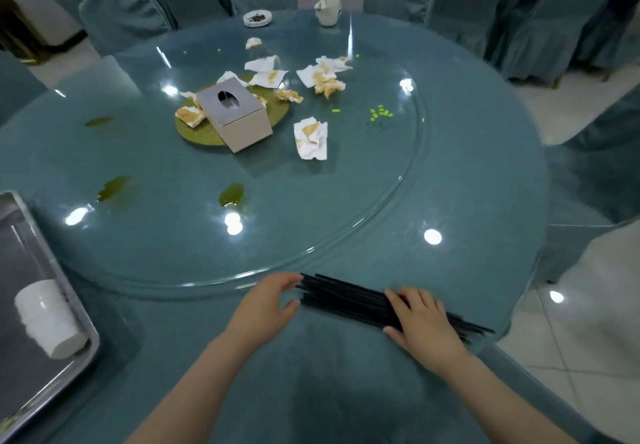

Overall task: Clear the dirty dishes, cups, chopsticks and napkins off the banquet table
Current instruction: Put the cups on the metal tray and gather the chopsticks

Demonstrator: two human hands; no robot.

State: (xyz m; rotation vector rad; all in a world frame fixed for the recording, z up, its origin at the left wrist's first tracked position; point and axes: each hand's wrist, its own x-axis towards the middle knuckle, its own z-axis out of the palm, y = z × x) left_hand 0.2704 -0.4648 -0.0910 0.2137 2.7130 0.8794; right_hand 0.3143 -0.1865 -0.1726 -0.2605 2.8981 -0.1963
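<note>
A bundle of several black chopsticks (pixel 349 296) lies on the teal table near its front edge. My left hand (pixel 268 306) touches the bundle's left ends with its fingertips. My right hand (pixel 420 319) rests over the bundle's right part, fingers curved round it. Several stained white napkins (pixel 310 137) lie scattered on the glass turntable (pixel 398 197). A white cup (pixel 327 10) and a small dirty plate (pixel 257 18) stand at the far edge.
A cardboard tissue box (pixel 235 114) sits on a green mat at the turntable's centre. Green spills (pixel 231 194) and green bits (pixel 380 112) dot the glass. A metal tray (pixel 41 367) with stacked white cups (pixel 48 317) is at left. Covered chairs ring the table.
</note>
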